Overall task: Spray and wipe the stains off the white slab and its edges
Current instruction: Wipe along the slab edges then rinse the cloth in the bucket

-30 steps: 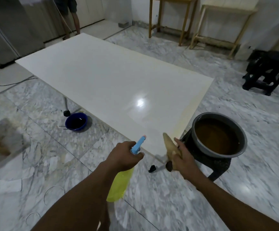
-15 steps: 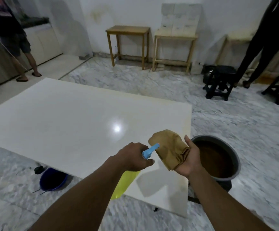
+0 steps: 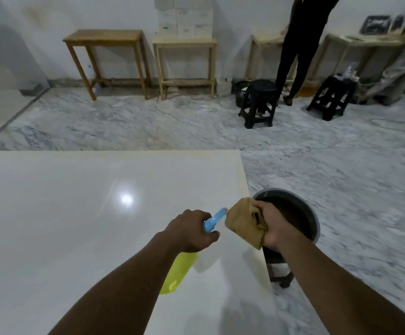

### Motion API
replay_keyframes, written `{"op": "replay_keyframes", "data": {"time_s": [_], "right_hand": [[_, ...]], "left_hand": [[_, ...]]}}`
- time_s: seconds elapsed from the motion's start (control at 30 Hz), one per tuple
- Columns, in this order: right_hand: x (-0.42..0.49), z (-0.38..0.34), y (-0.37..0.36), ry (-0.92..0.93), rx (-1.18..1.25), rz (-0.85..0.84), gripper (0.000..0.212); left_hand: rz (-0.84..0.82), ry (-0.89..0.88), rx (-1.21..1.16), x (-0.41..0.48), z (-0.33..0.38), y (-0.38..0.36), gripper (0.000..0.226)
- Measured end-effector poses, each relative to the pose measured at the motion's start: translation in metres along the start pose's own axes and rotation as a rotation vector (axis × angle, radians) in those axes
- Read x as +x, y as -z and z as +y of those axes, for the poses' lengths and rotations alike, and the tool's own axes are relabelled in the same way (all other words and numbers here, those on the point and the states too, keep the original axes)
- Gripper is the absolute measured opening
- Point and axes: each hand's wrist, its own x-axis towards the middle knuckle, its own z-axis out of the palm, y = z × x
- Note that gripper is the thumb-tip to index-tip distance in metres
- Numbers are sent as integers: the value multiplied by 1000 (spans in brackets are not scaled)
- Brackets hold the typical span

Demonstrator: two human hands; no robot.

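The large glossy white slab (image 3: 75, 226) fills the lower left, its right edge running past my hands. My left hand (image 3: 189, 232) grips a yellow spray bottle (image 3: 178, 272) with a blue nozzle, held above the slab and pointing up and right. Just to its right, my right hand (image 3: 272, 223) clutches a bunched tan cloth (image 3: 242, 221) over the slab's right edge; the nozzle tip almost touches the cloth.
A grey basin (image 3: 314, 221) of brown water sits on a dark stool right of the slab, behind my right hand. Two wooden tables (image 3: 104, 36) line the far wall. Black stools (image 3: 258, 102) and a standing person's legs (image 3: 298, 49) are at back right.
The view has swung right and closer to the slab's right end. My right hand has closed around the cloth and turned knuckles-up; both hands now hover over the slab's right edge.
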Motion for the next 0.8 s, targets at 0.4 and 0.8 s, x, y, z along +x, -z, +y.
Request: {"op": "replay_keyframes", "data": {"time_s": [0.4, 0.8], "right_hand": [[209, -205, -57, 281, -931, 296, 30], [374, -172, -45, 737, -1713, 347, 63]], "left_hand": [[142, 172, -208, 150, 2, 26, 27], [187, 189, -247, 242, 4, 17, 20]]}}
